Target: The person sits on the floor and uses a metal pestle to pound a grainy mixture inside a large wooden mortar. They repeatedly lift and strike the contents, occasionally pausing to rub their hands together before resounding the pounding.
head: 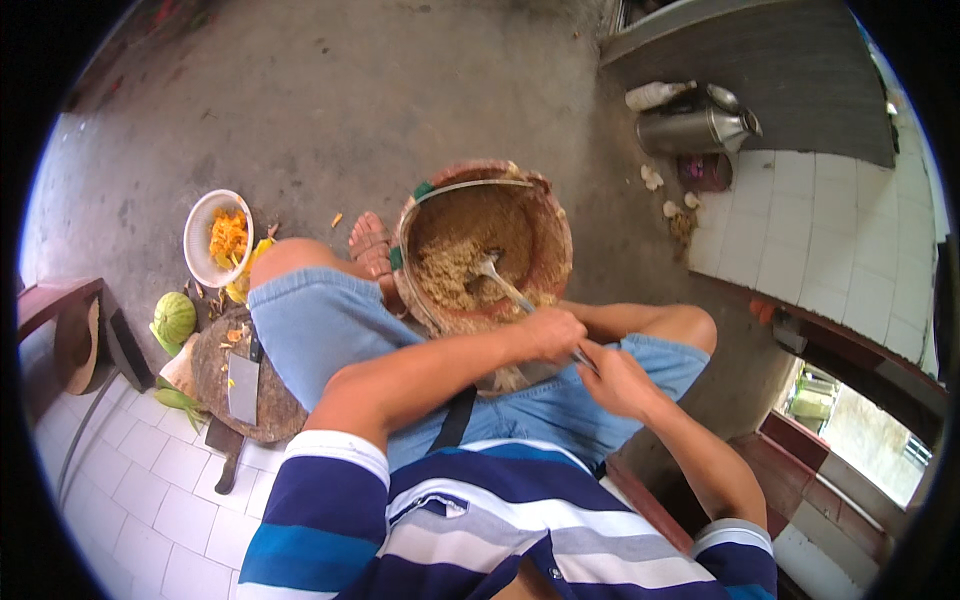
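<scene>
Between my legs stands a reddish bucket (pixel 556 232), its rim and sides smeared with the same stuff that it holds. Inside is a wet, crumbly brown mash (pixel 450 266). A long-handled metal ladle (pixel 510 289) leans into the bucket, its head partly sunk in the mash. Both my hands grip the ladle's handle. My left hand (pixel 553 334) holds it lower down, close to the bucket's near rim. Nearer the handle's end, my right hand (pixel 619 380) is closed around it. The bucket's wire handle (pixel 480 182) lies against the far part of the rim.
To my left, a round wooden chopping board (pixel 289 409) carries a cleaver (pixel 243 390); another knife (pixel 225 457) lies beside it. Beyond are a striped green gourd (pixel 175 317) and a white basket (pixel 196 238) with orange pieces. A metal flask (pixel 679 131) stands near the tiled ledge (pixel 817 240) at right.
</scene>
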`<act>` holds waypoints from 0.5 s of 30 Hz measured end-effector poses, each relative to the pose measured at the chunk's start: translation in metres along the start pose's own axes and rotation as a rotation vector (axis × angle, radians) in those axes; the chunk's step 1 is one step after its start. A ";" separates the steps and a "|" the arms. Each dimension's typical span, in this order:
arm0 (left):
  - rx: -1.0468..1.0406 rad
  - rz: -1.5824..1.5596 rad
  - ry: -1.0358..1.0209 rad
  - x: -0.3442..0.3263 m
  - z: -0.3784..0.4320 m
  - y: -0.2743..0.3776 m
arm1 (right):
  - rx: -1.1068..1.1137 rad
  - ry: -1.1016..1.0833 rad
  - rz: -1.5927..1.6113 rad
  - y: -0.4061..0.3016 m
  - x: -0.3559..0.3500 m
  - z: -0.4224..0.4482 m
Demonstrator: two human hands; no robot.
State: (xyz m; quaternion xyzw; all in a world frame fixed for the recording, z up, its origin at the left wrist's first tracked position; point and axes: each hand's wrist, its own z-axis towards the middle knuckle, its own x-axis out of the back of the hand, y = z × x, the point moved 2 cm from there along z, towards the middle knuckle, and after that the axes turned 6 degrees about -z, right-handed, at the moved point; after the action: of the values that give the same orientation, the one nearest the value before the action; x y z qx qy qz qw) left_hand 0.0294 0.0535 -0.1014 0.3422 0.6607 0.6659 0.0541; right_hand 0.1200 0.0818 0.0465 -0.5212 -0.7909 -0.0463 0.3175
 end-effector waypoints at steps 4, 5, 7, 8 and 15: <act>-0.050 0.012 0.148 0.034 -0.012 0.055 | -0.069 -0.040 0.163 -0.028 0.048 -0.046; -0.041 0.035 0.163 0.041 -0.013 0.057 | -0.056 -0.028 0.159 -0.028 0.050 -0.046; -0.032 0.061 0.181 0.046 -0.015 0.045 | 0.007 -0.002 0.143 -0.024 0.048 -0.031; -0.041 0.069 0.178 0.044 -0.014 0.023 | 0.051 0.020 0.134 -0.014 0.033 -0.005; -0.090 0.149 0.152 0.024 -0.013 0.001 | 0.028 0.026 0.099 -0.013 0.011 0.001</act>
State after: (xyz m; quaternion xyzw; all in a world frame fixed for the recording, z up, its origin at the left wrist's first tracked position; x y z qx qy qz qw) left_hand 0.0048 0.0547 -0.0902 0.3361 0.6050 0.7212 -0.0302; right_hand 0.1053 0.0848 0.0547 -0.5544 -0.7604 -0.0262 0.3372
